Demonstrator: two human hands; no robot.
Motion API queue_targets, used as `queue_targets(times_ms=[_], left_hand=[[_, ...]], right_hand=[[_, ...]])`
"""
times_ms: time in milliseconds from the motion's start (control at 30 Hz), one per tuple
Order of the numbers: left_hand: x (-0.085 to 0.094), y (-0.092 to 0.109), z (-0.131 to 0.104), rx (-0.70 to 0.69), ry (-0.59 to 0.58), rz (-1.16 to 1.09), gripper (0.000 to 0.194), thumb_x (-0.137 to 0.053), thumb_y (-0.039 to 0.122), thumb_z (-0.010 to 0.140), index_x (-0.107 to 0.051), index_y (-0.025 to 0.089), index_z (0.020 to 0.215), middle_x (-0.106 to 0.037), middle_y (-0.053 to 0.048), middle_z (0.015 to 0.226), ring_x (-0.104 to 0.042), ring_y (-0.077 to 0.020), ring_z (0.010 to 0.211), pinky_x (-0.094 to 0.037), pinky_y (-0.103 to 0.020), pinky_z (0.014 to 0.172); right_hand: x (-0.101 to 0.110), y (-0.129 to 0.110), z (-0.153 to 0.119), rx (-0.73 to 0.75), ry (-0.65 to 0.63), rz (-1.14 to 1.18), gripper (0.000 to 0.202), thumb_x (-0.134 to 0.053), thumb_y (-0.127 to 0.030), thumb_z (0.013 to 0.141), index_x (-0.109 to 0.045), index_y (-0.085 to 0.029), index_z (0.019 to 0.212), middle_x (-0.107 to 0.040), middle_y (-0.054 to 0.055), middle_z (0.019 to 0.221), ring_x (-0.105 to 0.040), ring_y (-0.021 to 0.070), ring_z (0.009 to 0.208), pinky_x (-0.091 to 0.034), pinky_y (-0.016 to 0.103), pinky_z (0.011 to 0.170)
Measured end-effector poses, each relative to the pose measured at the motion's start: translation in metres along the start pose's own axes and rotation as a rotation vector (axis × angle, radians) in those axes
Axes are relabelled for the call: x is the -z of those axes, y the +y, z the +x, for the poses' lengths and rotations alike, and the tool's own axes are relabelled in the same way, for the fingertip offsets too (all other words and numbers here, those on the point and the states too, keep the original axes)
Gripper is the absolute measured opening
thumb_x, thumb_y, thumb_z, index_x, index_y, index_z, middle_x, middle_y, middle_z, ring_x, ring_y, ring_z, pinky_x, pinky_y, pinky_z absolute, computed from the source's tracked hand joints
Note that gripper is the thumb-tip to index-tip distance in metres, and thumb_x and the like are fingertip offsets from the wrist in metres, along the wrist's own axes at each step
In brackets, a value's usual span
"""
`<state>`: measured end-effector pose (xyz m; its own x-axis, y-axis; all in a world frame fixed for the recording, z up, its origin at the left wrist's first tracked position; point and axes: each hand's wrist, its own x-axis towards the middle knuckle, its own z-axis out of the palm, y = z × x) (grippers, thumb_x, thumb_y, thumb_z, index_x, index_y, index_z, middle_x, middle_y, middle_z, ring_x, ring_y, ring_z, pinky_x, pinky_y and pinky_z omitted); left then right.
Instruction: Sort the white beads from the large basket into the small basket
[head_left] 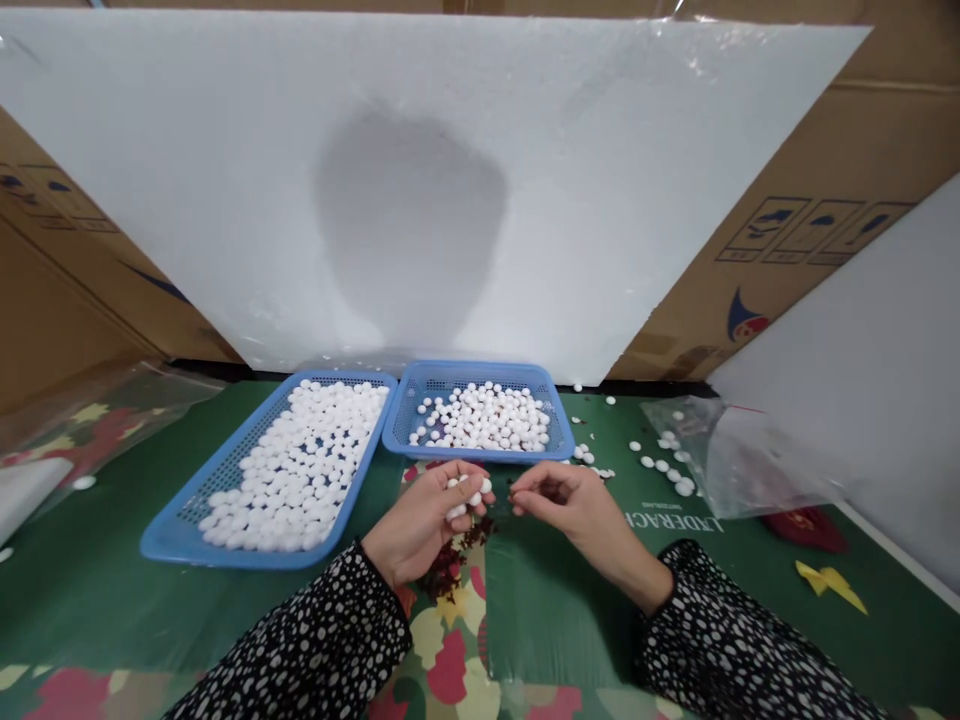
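Note:
Several small white balls [475,498] rest in my left hand [416,520], its fingers curled around them. To the right, my right hand [577,515] is closed in a pinch. A tiny dark speck shows at its fingertips, too small to name. Under and beside my left hand lies a heap of dark red bits [442,578] on the patterned sheet. Just beyond both hands, a small blue basket [484,456] holds many white balls. A longer blue basket [169,545], filled with similar balls, stands at the left.
Loose white balls [661,466] lie on the green sheet [570,620] at the right, near a clear plastic bag [750,465]. Farther right are a dark red item [806,528] and yellow scraps [831,583]. A white panel [585,200] and cardboard [810,220] close off the back.

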<state>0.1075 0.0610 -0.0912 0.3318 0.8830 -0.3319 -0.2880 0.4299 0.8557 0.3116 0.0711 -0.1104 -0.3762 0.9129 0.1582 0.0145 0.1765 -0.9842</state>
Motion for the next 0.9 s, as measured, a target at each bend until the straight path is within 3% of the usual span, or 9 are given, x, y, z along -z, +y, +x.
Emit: queue_targets(times_ms=[267,400,900], left_hand=[[-0.003,-0.003,-0.001,-0.015,-0.063,0.009,0.031,-0.076,0.035,0.078,-0.056,0.013,0.084,-0.057,-0.002,0.073,-0.041,-0.0059,0.060,-0.020,-0.018,0.049],[-0.004,-0.005,-0.001,-0.037,-0.051,0.030,0.030,-0.075,0.035,0.078,-0.055,0.013,0.082,-0.057,0.000,0.069,-0.038,-0.0054,0.056,-0.019,-0.019,0.048],[-0.014,-0.016,-0.002,-0.156,0.044,0.095,0.026,-0.072,0.035,0.080,-0.056,0.014,0.079,-0.057,0.001,0.066,-0.033,-0.0043,0.050,-0.019,-0.019,0.048]], right_hand=[[-0.012,-0.002,0.001,0.029,-0.005,0.062,0.009,-0.068,-0.028,0.085,-0.066,-0.019,0.082,-0.065,0.001,0.078,-0.058,0.0157,0.069,-0.045,0.025,0.063],[-0.014,0.001,0.001,0.074,-0.011,0.034,0.007,-0.065,-0.026,0.087,-0.065,-0.019,0.084,-0.064,0.002,0.085,-0.057,0.0167,0.074,-0.044,0.027,0.067],[-0.020,0.002,0.000,0.096,0.128,-0.056,0.006,-0.062,-0.021,0.087,-0.065,-0.018,0.082,-0.065,0.000,0.078,-0.059,0.0158,0.070,-0.046,0.024,0.064]])
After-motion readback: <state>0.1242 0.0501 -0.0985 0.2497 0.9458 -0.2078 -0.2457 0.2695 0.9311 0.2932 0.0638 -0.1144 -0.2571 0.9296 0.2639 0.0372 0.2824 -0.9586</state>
